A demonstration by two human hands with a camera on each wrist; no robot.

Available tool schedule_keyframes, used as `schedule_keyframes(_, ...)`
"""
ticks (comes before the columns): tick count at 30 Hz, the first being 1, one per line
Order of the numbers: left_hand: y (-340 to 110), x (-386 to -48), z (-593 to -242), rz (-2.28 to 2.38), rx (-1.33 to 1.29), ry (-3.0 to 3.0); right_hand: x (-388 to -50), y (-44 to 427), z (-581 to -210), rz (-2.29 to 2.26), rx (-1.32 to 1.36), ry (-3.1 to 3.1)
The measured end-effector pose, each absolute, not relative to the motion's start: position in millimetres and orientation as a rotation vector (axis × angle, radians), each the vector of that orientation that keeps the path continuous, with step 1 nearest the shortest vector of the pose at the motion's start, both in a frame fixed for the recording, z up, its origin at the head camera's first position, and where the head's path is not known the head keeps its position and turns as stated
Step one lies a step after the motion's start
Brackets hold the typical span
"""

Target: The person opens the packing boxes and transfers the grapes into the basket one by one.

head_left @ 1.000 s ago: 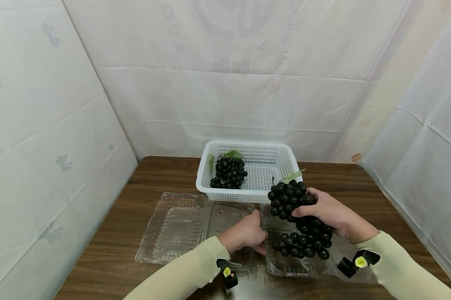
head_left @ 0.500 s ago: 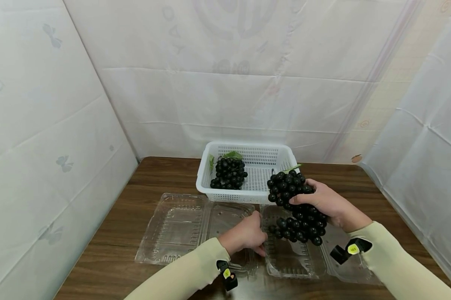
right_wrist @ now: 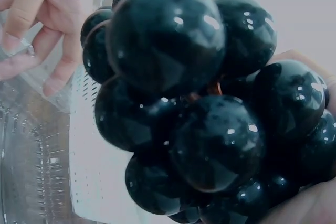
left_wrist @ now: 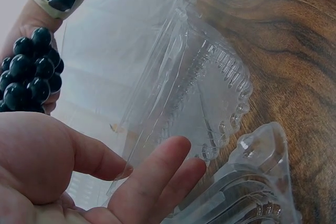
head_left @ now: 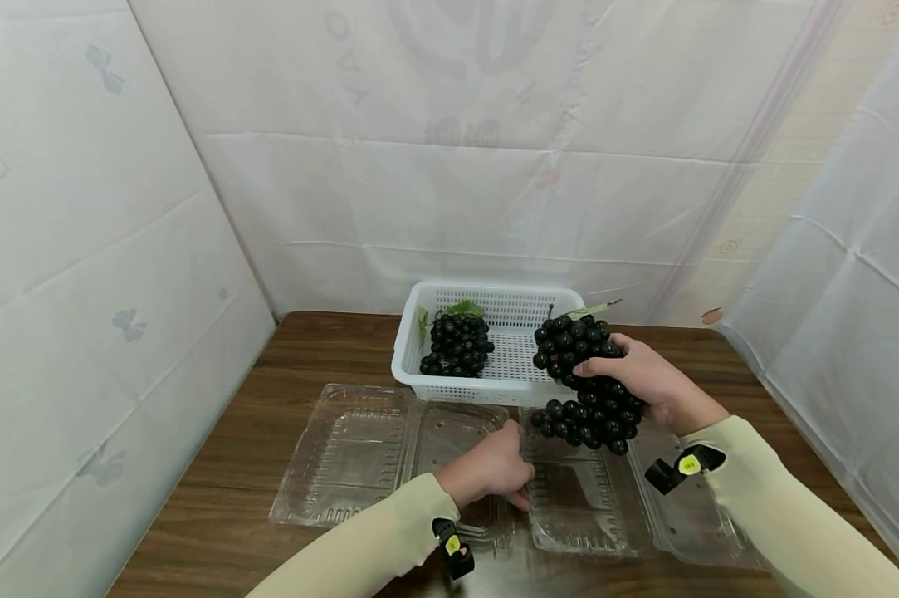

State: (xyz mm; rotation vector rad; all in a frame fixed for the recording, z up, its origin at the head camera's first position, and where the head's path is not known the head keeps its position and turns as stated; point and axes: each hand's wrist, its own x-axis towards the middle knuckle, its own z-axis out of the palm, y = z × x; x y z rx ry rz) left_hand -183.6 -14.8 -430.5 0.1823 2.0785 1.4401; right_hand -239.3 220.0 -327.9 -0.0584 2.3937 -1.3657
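Note:
In the head view my right hand point(head_left: 654, 378) grips a bunch of dark grapes point(head_left: 594, 411), thumb across the front. A green leaf sticks out at the top of the bunch, which hangs above the far part of the right clear plastic clamshell point(head_left: 591, 515). My left hand point(head_left: 494, 469) is at that clamshell's left edge. The left wrist view has the clamshell's rim point(left_wrist: 168, 51) running between the thumb and fingers of my left hand point(left_wrist: 105, 171), which pinch it. Close up, the grapes point(right_wrist: 168, 40) fill the right wrist view.
Behind the clamshells stands a white perforated basket point(head_left: 494, 387) with another grape bunch point(head_left: 458, 345) and green leaves in its left side. A second open clear clamshell point(head_left: 355, 461) lies to the left on the wooden table point(head_left: 217, 498). White sheeting point(head_left: 449, 191) encloses the back and sides.
My right hand has lifted the grape bunch up and away from the right clamshell, toward the basket and slightly left. My left hand has stayed in place.

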Motion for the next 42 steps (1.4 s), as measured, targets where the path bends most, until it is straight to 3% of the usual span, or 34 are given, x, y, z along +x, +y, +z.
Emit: schedule_keyframes(42,-9,-184,-435,1.399,0.171,2.119,-330,187,-346,-1.64,0.164,2.381)
